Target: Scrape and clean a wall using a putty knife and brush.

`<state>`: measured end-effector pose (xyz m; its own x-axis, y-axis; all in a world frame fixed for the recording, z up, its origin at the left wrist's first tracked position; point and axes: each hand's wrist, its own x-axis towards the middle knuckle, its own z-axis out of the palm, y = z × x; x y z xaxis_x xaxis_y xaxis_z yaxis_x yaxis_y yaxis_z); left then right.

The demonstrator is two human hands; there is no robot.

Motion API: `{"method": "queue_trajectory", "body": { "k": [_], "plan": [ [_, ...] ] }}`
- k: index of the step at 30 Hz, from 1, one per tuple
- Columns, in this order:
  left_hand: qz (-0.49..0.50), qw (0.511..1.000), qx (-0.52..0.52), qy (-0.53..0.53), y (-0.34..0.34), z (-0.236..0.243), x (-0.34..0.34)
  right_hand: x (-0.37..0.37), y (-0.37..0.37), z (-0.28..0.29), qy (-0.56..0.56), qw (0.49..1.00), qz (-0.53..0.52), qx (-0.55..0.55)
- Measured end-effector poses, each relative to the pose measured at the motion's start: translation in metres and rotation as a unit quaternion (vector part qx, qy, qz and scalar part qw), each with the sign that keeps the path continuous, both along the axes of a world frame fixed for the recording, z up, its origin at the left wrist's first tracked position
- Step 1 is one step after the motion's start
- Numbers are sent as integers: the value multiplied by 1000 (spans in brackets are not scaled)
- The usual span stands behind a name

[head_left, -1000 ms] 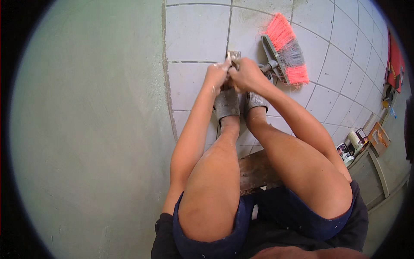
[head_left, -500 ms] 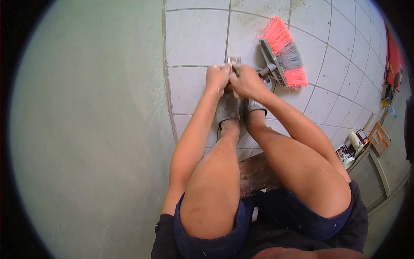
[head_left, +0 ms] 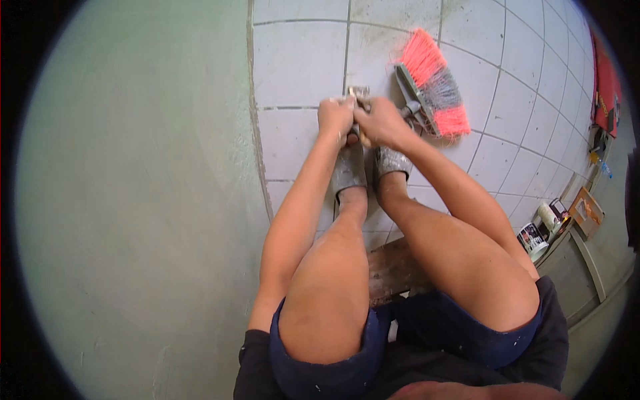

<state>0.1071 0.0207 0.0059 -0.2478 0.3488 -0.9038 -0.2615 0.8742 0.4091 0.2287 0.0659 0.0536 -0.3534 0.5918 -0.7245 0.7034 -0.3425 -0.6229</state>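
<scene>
Wall (head_left: 133,200): we see a plain pale green face filling the left half of the frame; we sit close beside it, so our reach runs along its foot.
Floor (head_left: 300,63): pale square tiles with dark joints take the upper middle and right; our hands work low over one joint, just beyond our toes.
Legs: our bare knees rise at the lower centre, spread so both arms can pass, the left outside the left knee, the right over the right thigh.
Seat (head_left: 393,270): a worn wooden plank shows between our thighs; it keeps us low enough to reach the tiles.
Brush (head_left: 433,93): a pink and grey bristled head lies flat at upper centre right, just beside our right hand, laid within easy reach.
Shoes (head_left: 350,170): grey, dusty, set side by side right under the hands.
Left hand (head_left: 335,117): fingers curled tight on the tool, steadying it.
Right hand (head_left: 380,123): fingers closed round the same tool from the other side.
Tool (head_left: 359,93): a small metal piece at upper centre, its tip peeking above both fists; what kind it is we cannot tell.
</scene>
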Motion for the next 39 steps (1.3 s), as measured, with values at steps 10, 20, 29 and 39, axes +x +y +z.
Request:
{"method": "queue_trajectory", "body": {
  "k": [10,20,29,39],
  "plan": [
    [-17,998,61,13,19,-2,-14,4,23,2,94,995,33,-12],
    [70,994,83,17,-68,49,-55,149,-35,-18,-210,861,217,409],
    [67,994,83,36,-66,63,-61,170,34,-18,-99,880,102,452],
    [77,985,126,93,-59,89,-60,151,92,13,-141,852,24,503]
  ]
}}
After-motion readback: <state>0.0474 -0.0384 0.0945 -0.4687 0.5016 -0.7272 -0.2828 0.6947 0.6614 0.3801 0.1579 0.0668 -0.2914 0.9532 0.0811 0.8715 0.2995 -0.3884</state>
